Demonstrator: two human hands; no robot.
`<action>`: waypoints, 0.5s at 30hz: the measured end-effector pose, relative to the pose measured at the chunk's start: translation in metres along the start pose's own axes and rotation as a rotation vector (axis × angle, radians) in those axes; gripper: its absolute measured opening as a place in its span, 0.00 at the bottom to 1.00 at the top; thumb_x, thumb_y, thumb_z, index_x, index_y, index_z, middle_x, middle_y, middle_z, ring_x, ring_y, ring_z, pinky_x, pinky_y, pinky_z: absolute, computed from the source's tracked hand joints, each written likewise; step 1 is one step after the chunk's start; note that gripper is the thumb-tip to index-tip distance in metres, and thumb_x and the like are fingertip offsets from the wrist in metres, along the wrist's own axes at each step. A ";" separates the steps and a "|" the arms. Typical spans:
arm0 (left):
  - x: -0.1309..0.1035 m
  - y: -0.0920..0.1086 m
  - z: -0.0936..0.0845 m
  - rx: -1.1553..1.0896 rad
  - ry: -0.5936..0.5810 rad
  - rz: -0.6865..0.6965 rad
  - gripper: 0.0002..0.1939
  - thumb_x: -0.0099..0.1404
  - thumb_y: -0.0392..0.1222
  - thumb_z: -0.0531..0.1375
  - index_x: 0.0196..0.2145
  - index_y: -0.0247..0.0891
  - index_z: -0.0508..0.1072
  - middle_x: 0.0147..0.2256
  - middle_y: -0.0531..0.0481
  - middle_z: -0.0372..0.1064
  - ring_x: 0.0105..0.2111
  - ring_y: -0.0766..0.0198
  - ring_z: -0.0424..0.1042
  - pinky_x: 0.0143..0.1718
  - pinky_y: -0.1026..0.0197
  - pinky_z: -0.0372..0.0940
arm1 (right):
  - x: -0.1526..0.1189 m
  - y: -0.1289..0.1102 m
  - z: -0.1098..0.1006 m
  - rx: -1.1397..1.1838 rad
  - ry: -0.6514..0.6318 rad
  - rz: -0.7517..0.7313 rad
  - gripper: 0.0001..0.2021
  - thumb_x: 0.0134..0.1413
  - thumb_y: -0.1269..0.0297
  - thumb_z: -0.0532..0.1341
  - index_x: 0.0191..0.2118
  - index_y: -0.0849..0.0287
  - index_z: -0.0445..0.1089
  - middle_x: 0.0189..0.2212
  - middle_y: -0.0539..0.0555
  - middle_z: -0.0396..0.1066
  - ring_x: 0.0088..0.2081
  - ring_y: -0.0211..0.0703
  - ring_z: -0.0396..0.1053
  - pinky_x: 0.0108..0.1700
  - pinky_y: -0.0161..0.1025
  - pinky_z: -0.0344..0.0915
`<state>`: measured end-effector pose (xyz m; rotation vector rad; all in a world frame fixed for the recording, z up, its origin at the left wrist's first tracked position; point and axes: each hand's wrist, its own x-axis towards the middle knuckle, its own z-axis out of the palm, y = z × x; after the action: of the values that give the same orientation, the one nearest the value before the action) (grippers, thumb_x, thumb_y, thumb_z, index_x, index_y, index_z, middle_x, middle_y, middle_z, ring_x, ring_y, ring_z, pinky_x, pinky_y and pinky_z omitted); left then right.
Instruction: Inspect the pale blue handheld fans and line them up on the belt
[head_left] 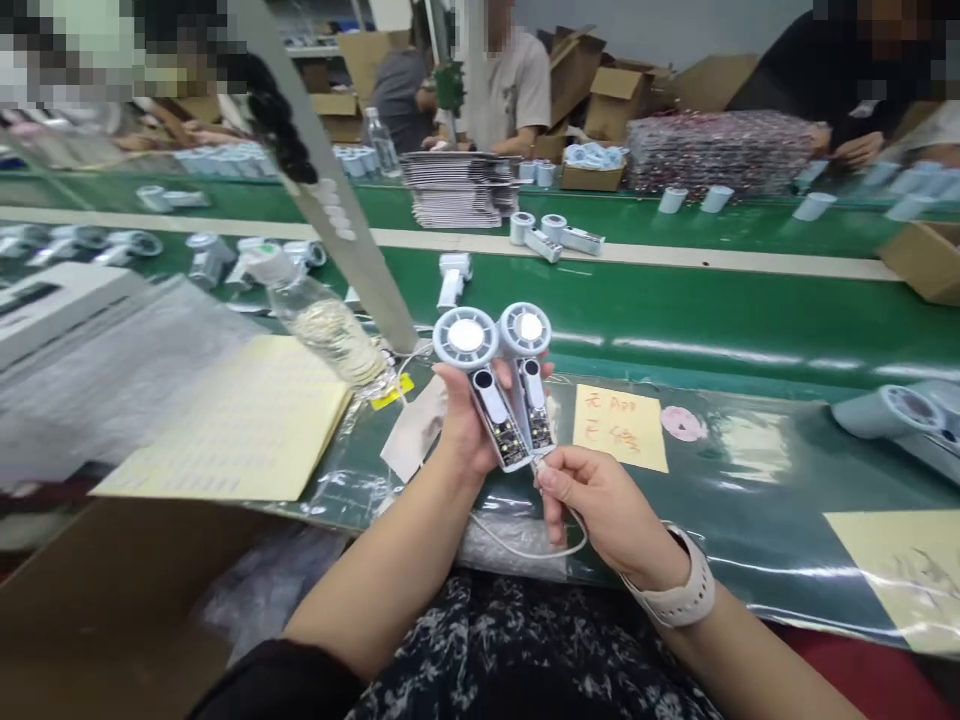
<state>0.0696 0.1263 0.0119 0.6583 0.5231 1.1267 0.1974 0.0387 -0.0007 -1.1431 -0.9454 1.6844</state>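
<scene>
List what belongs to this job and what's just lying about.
In use:
Left hand: two pale-blue, round-headed devices with exposed circuit boards
Right hand: thin white cable

Apparently lying about:
Clear plastic bottle
Yellow paper note with red writing

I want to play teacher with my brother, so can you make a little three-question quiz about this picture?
1. True or false: the left hand holds three round-headed gadgets.
2. Where is the pale watch strap? A: left wrist. B: right wrist. C: both wrists.
3. Fill in: the right hand holds the end of a thin white ____.

Key: 1. False, it holds two gadgets. 2. B. 3. cable.
</scene>
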 end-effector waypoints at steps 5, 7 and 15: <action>0.001 0.004 -0.005 -0.084 -0.022 0.026 0.35 0.42 0.77 0.63 0.22 0.39 0.64 0.43 0.43 0.76 0.53 0.45 0.72 0.45 0.50 0.72 | 0.001 -0.002 0.020 -0.196 -0.028 0.004 0.15 0.49 0.51 0.68 0.27 0.58 0.68 0.16 0.45 0.68 0.18 0.37 0.67 0.24 0.36 0.67; 0.001 0.005 -0.006 -0.097 -0.034 0.012 0.35 0.42 0.77 0.63 0.22 0.38 0.65 0.43 0.43 0.76 0.52 0.45 0.72 0.45 0.51 0.72 | 0.002 -0.001 0.022 -0.228 0.006 -0.018 0.16 0.49 0.49 0.67 0.26 0.57 0.67 0.16 0.46 0.67 0.19 0.38 0.67 0.25 0.37 0.68; 0.000 0.003 -0.009 -0.130 -0.087 0.037 0.34 0.41 0.75 0.65 0.22 0.37 0.69 0.40 0.44 0.75 0.40 0.56 0.76 0.35 0.60 0.71 | -0.002 0.001 0.016 -0.208 0.029 -0.052 0.19 0.50 0.47 0.67 0.25 0.57 0.66 0.15 0.46 0.66 0.18 0.36 0.64 0.24 0.34 0.64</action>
<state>0.0614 0.1288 0.0073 0.6032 0.3617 1.1512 0.1825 0.0349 0.0032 -1.2642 -1.1433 1.5504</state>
